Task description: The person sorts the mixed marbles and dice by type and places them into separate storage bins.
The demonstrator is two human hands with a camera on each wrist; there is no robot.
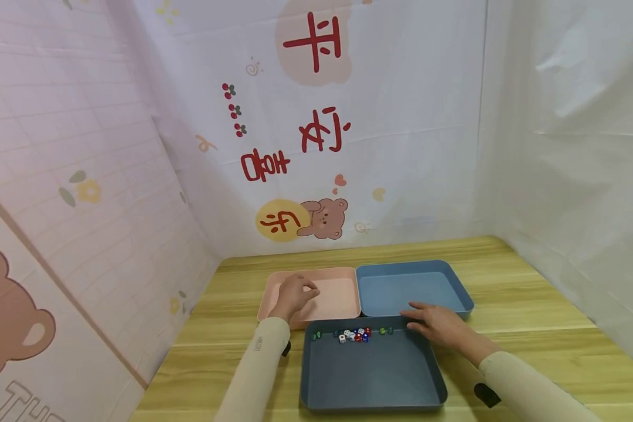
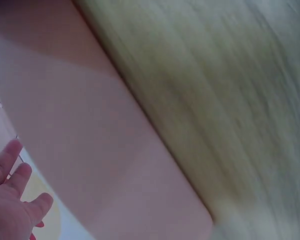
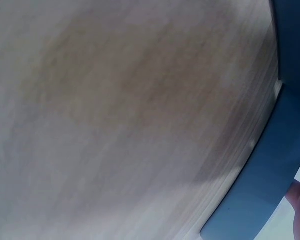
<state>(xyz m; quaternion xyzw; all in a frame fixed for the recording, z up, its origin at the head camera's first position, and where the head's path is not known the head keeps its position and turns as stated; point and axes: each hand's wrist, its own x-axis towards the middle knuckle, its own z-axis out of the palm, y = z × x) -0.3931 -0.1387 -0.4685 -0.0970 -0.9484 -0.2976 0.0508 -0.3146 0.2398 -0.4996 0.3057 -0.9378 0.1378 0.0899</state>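
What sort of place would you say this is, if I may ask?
Probably a screened-off tabletop workspace: hanging sheets enclose a wood-grain table bearing three trays, one holding small dice.

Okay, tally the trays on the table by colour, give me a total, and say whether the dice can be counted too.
Pink tray: 1
Blue tray: 1
Dark grey tray: 1
Total trays: 3
The dice are too small and bunched to count surely.
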